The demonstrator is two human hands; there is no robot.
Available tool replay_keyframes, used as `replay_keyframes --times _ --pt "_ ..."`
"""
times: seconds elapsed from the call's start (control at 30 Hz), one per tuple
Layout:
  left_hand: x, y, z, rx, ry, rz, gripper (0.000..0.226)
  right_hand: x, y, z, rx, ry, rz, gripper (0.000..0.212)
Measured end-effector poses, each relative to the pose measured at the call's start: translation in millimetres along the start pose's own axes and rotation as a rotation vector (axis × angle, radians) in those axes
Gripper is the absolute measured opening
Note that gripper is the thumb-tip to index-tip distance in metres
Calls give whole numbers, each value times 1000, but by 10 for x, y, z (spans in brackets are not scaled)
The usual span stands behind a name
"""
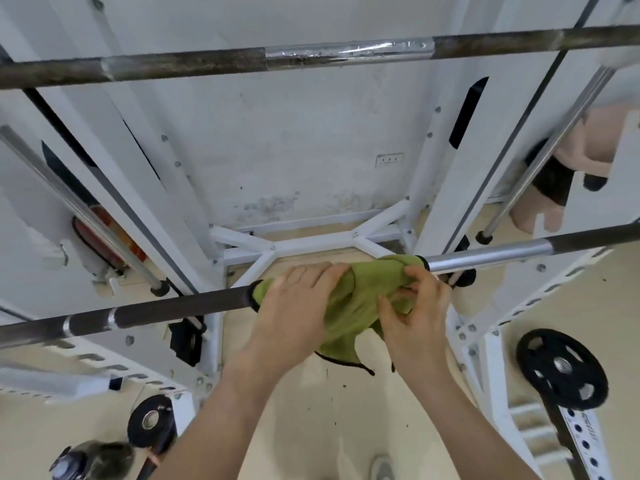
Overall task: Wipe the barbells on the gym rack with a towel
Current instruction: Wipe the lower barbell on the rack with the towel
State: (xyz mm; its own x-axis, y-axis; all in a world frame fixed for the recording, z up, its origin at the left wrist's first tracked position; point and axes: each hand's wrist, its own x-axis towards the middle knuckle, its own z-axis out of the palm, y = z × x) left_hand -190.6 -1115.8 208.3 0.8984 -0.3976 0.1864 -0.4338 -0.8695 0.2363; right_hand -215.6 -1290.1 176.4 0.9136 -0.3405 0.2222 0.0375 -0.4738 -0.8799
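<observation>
Where the white rack (446,174) frames the lower barbell (180,308), open room is tight behind it and freer in front: its slanted posts crowd both ends of the bar, while the pale floor (311,427) under the forearms lies bare apart from a few dark specks. That bar's long axis runs across the view from lower left to upper right, dark and rough on its left stretch, bright and smooth on the right near the post. A green towel (360,296) with a dark hem is wrapped over the middle of the bar, one loose corner hanging below toward the floor. On the towel's left part the left hand (298,303) lies palm down, fingers curled over the cloth and the bar beneath. Just beside it, the right hand (415,306) pinches a fold of the towel between thumb and fingers, close to where the shiny section begins. A second barbell (346,53) spans the top of the view, nearly parallel and well apart from the hands, rusty brown with a shiny middle band. Low on the right, a black weight plate (562,368) sits on a peg; another, smaller black plate (150,426) sits low on the left. No container shows.
</observation>
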Motion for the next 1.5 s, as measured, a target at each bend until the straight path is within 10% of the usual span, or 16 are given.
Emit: replay_keyframes --times 0.17,0.37,0.67,0.93,1.23,1.37,1.5 --pt "-129 -282 -311 -450 120 -188 59 111 -6 -20 -187 2 -146 36" --pt "287 -479 -495 31 445 -220 42 383 -323 -160 -444 -61 -368 22" --pt "10 31 -11 296 -89 -170 66 434 -68 124 -822 -276 -856 41" --pt "887 882 214 336 -166 -203 26 1338 291 -923 -1059 -529 -669 35" --pt "1545 1709 776 383 -83 -110 31 1608 568 -1352 -1148 -384 -375 12" --pt "1025 1271 642 437 95 -122 38 1335 306 -867 -1024 -419 -611 15" --pt "910 1097 401 470 -86 -410 27 1410 321 -757 -900 -608 -863 12"
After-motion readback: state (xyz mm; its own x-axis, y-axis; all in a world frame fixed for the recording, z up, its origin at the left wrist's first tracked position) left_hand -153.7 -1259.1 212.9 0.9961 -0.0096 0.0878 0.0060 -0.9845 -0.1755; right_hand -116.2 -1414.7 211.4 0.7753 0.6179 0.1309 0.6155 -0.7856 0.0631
